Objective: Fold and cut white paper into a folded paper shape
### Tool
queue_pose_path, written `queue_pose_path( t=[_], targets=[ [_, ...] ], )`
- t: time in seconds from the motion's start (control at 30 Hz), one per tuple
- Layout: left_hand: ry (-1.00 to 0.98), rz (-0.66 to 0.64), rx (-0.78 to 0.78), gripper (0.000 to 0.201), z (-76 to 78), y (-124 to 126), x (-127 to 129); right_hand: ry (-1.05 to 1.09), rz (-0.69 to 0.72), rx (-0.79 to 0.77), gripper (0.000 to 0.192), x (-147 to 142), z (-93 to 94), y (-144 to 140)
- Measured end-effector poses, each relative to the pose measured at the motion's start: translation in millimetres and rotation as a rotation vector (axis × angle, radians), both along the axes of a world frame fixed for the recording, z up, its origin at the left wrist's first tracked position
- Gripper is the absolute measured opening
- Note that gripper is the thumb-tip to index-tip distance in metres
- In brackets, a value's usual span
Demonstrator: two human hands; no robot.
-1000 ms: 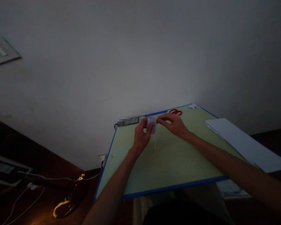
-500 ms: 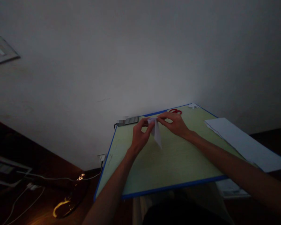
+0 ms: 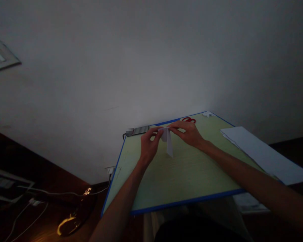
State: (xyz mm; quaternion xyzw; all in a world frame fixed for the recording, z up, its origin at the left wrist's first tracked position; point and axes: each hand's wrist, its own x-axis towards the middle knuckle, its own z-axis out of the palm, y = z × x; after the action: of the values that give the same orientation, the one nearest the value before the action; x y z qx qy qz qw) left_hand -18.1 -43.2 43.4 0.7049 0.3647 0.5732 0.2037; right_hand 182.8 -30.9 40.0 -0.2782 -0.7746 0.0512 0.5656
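Observation:
A small folded piece of white paper (image 3: 169, 144) is held up over the table (image 3: 187, 174), with one narrow flap hanging down. My left hand (image 3: 150, 143) pinches its left end between thumb and fingers. At the paper's upper right edge, the thumb and forefinger of my right hand (image 3: 188, 132) are closed on it. The exact folds between my fingertips are too small to make out. Just behind my right hand lie scissors with red handles (image 3: 189, 119), their blades hidden.
A dark phone (image 3: 141, 130) lies at the table's back left corner. White paper scraps (image 3: 208, 114) sit at the far right corner. A stack of white sheets (image 3: 262, 154) overhangs the right edge. Behind stands a wall (image 3: 151, 67); a white cable (image 3: 65, 193) runs at lower left.
My left hand has shifted slightly left and its thumb has moved up to the paper's top edge. The hanging flap has turned and looks narrower. My right hand has barely moved.

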Motion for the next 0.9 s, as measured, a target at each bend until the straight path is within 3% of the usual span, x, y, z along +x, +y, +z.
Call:
queue_pose_path(
  t=[0.37, 0.7, 0.9],
  targets=[
    [0.031, -0.028, 0.009, 0.023, 7.8, -7, 0, -0.030, 0.061, 0.065, 0.020, 1, -0.3, -1],
    [0.139, 0.018, 0.252, 0.013, 11.5, -10, 0, -0.111, 0.069, 0.134, 0.023, 2, -2.2, -1],
    [0.036, 0.034, 0.100, 0.018, 7.7, -8, 0, -0.072, 0.022, 0.135, 0.021, 3, -0.4, -3]
  ],
)
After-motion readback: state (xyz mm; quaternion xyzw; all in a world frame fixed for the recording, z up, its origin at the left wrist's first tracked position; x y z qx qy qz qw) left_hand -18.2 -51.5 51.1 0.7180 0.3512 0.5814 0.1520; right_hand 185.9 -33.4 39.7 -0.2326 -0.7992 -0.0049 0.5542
